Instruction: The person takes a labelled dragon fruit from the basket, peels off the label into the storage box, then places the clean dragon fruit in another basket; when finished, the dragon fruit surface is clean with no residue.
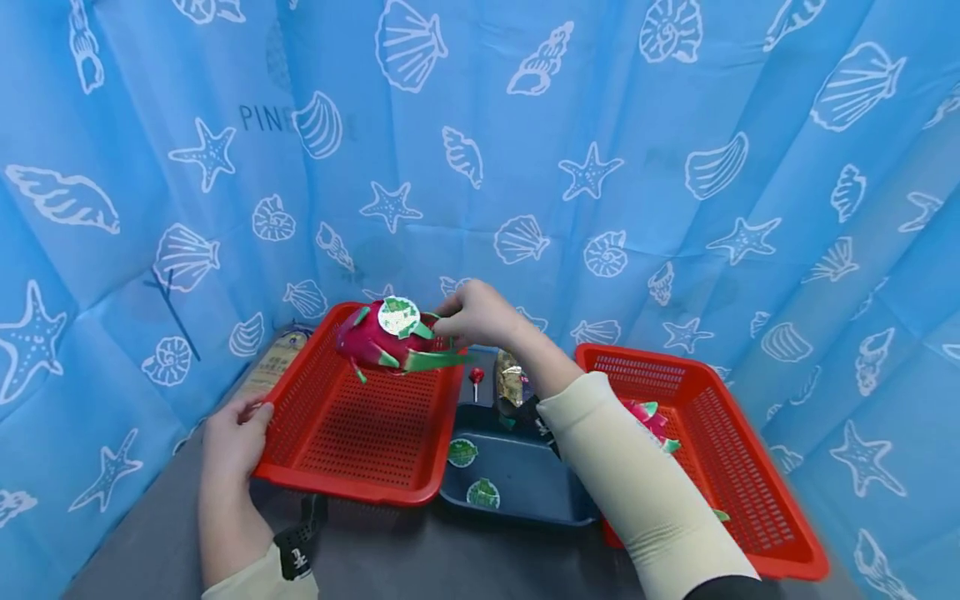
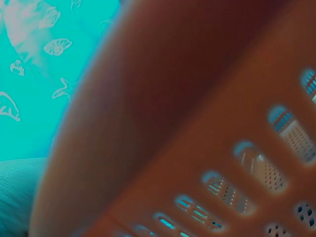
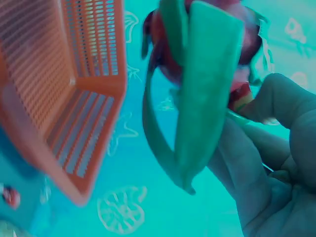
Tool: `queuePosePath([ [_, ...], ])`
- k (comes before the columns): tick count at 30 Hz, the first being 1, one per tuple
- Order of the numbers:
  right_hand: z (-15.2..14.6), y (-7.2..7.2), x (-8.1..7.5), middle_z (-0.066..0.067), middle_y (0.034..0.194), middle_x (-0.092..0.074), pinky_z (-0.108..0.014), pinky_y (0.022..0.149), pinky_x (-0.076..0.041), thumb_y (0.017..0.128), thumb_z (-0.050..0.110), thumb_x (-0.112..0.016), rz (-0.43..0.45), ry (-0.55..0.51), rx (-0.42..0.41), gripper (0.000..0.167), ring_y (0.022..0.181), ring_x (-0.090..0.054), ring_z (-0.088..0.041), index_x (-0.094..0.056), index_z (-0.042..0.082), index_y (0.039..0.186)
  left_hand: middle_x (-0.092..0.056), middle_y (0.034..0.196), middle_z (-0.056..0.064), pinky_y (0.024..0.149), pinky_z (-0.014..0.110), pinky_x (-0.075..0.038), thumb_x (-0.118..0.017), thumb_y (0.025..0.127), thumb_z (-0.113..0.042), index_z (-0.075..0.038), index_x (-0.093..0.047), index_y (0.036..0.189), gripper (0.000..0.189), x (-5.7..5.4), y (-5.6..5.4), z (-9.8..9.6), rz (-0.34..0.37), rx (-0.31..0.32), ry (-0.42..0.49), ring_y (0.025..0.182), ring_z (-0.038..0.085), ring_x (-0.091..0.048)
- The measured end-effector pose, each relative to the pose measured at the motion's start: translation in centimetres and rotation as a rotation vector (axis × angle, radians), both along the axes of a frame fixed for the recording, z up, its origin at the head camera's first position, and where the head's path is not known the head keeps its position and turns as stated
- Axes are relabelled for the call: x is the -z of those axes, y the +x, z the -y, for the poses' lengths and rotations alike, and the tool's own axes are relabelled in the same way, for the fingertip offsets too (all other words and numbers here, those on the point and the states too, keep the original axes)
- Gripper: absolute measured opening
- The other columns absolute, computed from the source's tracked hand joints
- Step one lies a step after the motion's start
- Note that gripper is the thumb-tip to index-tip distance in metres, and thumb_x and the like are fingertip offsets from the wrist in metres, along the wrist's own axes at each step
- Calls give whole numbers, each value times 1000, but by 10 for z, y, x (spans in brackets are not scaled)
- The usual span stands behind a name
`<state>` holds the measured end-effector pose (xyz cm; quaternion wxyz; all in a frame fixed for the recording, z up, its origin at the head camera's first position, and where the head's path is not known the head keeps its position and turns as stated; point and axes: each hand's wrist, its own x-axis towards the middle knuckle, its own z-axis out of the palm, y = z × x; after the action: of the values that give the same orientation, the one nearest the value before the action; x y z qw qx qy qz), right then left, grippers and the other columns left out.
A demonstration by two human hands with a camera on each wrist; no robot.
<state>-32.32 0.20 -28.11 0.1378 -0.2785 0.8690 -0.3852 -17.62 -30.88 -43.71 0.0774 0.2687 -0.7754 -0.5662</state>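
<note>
My right hand (image 1: 483, 318) pinches a dragon fruit (image 1: 362, 342) by its leafy end, holding it in the air over the back part of the left red basket (image 1: 352, 485). The fruit is magenta with green leaf tips, and a round green-and-white label (image 1: 399, 317) sits on its side. In the right wrist view, long green leaves (image 3: 210, 84) hang beside the fingers. My left hand (image 1: 234, 437) grips the left rim of that same basket, thumb over the edge. Close up in the left wrist view is the basket's slotted wall (image 2: 197, 158), mostly blurred.
A dark tray (image 1: 536, 479) between the baskets holds round labels (image 1: 483, 493). Behind it lie a red lollipop (image 1: 476, 377) and a gold packet (image 1: 510, 382). The right red basket (image 1: 797, 533) contains dragon fruit (image 1: 651, 418), partly behind my right sleeve. A blue shell-patterned curtain (image 1: 480, 208) encloses the table.
</note>
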Motion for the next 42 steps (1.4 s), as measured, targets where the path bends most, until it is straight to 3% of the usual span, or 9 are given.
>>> queuePosePath([
  [7, -66, 37, -26, -9, 86, -76, -36, 68, -59, 91, 7, -61, -15, 23, 27, 31, 71, -66, -24, -77, 6, 118, -47, 141, 29, 81, 46, -59, -48, 109, -31, -2, -38, 157, 57, -1, 0, 3, 11, 9, -9, 116, 42, -54],
  [11, -102, 63, -37, -6, 90, -76, -34, 63, -57, 89, 7, -62, -20, 65, 58, 33, 67, -65, -25, -77, 6, 119, -47, 141, 29, 79, 45, -61, -50, 108, -33, -2, -37, 157, 60, -1, 0, 2, 14, 16, 1, 116, 44, -55],
  [15, -138, 92, -32, -5, 93, -74, -35, 59, -55, 87, 8, -67, -19, 81, 78, 34, 65, -63, -23, -76, 5, 120, -46, 143, 29, 85, 50, -59, -52, 107, -34, -3, -36, 158, 61, -3, 0, -1, 8, 22, -3, 118, 45, -53],
  [21, -179, 142, 13, -5, 89, -71, -31, 52, -51, 85, 3, -67, 104, 24, 105, 31, 53, -51, -14, -76, 4, 115, -43, 148, 28, 95, 57, -53, -53, 106, -34, -6, -32, 160, 64, -4, 3, -5, 13, 30, 1, 122, 47, -50],
  [27, -193, 179, 57, -4, 93, -74, -26, 56, -52, 86, 4, -69, 248, -76, 75, 27, 63, -62, -14, -77, 4, 112, -44, 147, 28, 90, 54, -56, -53, 106, -36, -8, -32, 161, 65, -4, 6, -6, 21, 8, -11, 121, 47, -52],
  [32, -187, 192, 91, -6, 90, -73, -22, 56, -47, 84, 1, -68, 369, -145, 69, 29, 70, -62, -14, -78, 4, 111, -44, 147, 28, 87, 53, -57, -53, 105, -37, -8, -32, 161, 66, -2, 9, -3, 39, -15, -18, 120, 46, -53],
  [36, -180, 198, 123, -8, 91, -73, -22, 61, -47, 85, -2, -65, 492, -197, 115, 29, 76, -63, -17, -77, 1, 112, -44, 146, 29, 87, 54, -57, -53, 106, -38, -7, -32, 161, 66, -2, 9, -4, 43, -17, -35, 119, 46, -53],
  [42, -172, 202, 157, -7, 88, -73, -23, 59, -44, 87, -1, -65, 538, -169, 173, 26, 68, -61, -15, -78, 3, 110, -43, 147, 29, 87, 53, -57, -53, 106, -37, -7, -31, 161, 67, -3, 7, -7, 40, -13, -31, 119, 47, -53],
])
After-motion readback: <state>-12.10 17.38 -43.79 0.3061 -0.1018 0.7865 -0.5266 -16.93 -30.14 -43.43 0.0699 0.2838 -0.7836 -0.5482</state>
